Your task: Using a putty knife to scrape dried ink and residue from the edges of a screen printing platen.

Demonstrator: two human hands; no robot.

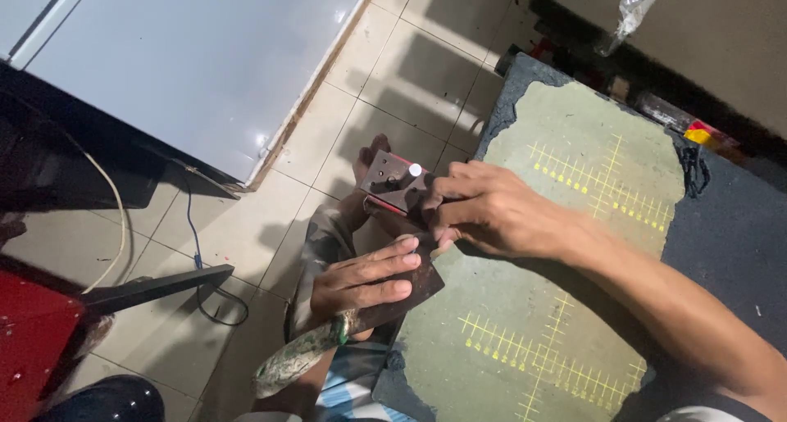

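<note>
My left hand (361, 279) lies flat on a dark, rusty metal blade (414, 295) with a worn greenish handle (299, 356), pressing it at the near edge of a worn green cutting mat (574, 250). My right hand (484, 209) is closed around a small dark metal block tool (392, 180) with a white knob and a red edge, held against the blade's upper end. Its fingertips hide the spot where tool and blade meet.
The mat lies on a dark board (730, 233) with yellow ruler marks. Below is a tiled floor (385, 86), a white appliance (188, 53), a blue cable (193, 225), a red object (29, 340) and a black bar (156, 287). My foot (369, 156) shows under the tool.
</note>
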